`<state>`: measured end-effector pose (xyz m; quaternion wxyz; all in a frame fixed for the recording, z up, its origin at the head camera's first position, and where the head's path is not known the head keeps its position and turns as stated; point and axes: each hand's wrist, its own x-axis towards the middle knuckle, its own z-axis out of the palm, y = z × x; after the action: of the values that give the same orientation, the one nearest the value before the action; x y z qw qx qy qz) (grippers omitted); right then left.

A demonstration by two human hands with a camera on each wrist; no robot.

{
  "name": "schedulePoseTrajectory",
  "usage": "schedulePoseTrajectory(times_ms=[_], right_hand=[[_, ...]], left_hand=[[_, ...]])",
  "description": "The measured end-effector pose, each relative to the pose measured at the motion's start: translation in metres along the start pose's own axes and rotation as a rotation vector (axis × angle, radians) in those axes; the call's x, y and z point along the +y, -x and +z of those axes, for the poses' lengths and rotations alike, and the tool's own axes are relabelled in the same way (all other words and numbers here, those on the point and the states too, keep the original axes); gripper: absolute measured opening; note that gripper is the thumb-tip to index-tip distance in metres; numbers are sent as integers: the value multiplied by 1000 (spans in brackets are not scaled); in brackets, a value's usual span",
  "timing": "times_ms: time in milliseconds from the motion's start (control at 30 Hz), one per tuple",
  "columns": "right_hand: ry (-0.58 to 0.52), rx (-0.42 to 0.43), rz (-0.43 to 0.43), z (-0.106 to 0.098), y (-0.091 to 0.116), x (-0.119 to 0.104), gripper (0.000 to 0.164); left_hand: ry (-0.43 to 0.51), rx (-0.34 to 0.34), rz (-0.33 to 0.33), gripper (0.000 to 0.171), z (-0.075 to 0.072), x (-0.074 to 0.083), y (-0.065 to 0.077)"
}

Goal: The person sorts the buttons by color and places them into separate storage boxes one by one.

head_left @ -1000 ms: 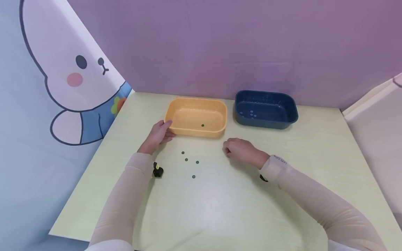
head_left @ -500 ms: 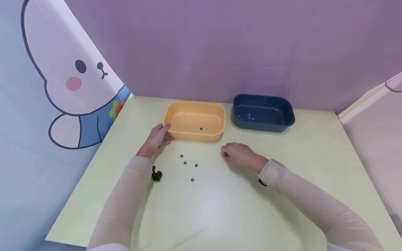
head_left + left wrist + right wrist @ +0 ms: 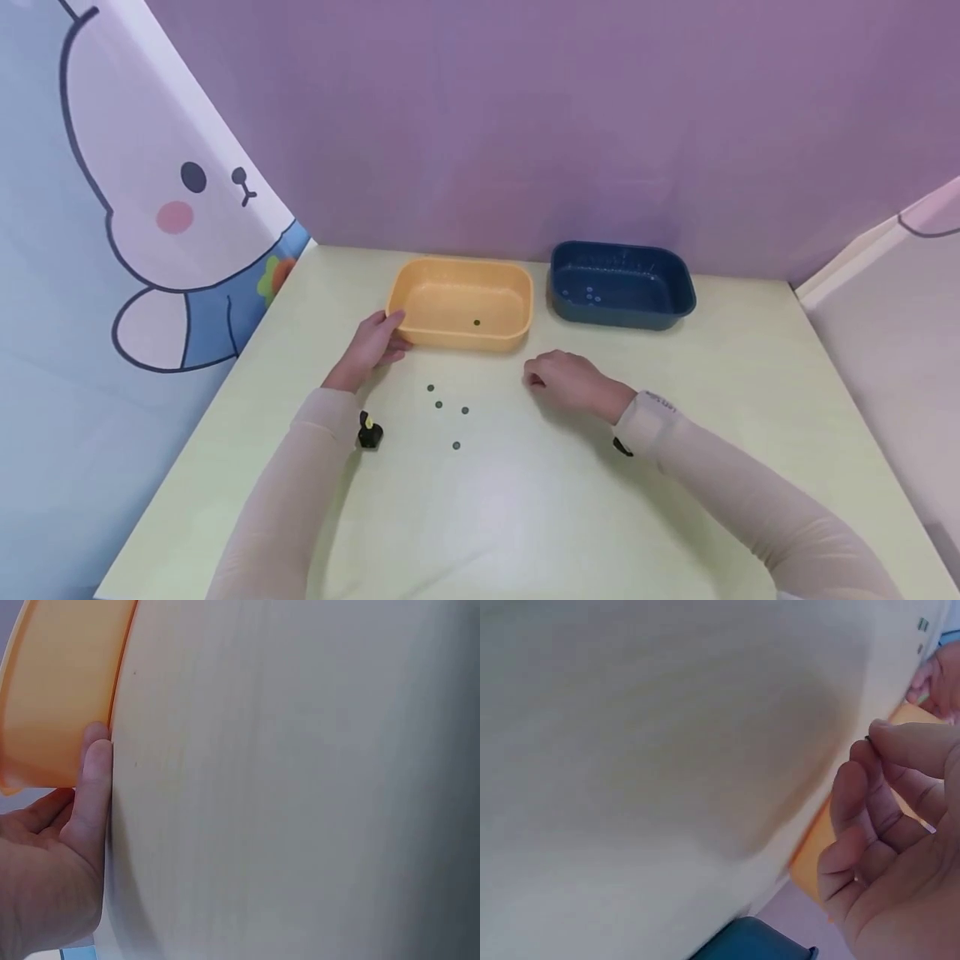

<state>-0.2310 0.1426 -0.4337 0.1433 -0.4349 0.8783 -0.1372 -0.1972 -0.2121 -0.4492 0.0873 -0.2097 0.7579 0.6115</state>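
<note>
A yellow plastic tray [image 3: 468, 342] stands toward the back of the table, with one small dark disc [image 3: 477, 322] inside. My left hand [image 3: 371, 343] grips its near left corner, thumb over the rim and fingers low along the outside. My right hand [image 3: 564, 380] is just in front of the tray's right end. In the right wrist view, thumb and index finger pinch a small thin disc [image 3: 868, 738], seen edge-on. Several similar dark discs, such as the nearest disc [image 3: 456, 446], lie loose on the table between the hands.
A dark blue tray [image 3: 630, 317] stands right of the yellow one, holding several small discs [image 3: 589, 290]. A small black object with a yellow mark [image 3: 370, 433] is beside the left cuff. A purple backdrop [image 3: 480, 125] rises behind the table [image 3: 487, 525].
The head view has tilted up, so everything appears lower in it. Both hands keep their places relative to the trays, and the discs on the table stay where they were.
</note>
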Motion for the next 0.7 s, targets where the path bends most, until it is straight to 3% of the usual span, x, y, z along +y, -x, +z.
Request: schedulePoseTrajectory(times_ms=[267, 467, 700], right_hand=[[-163, 136, -54, -12, -6, -5, 7], [-357, 206, 11, -28, -16, -11, 5], [-520, 320, 81, -32, -32, -4, 6]], left_hand=[[-3, 12, -6, 62, 1, -1, 2], [-8, 14, -13, 62, 1, 0, 1], [-11, 18, -22, 63, 3, 3, 4]])
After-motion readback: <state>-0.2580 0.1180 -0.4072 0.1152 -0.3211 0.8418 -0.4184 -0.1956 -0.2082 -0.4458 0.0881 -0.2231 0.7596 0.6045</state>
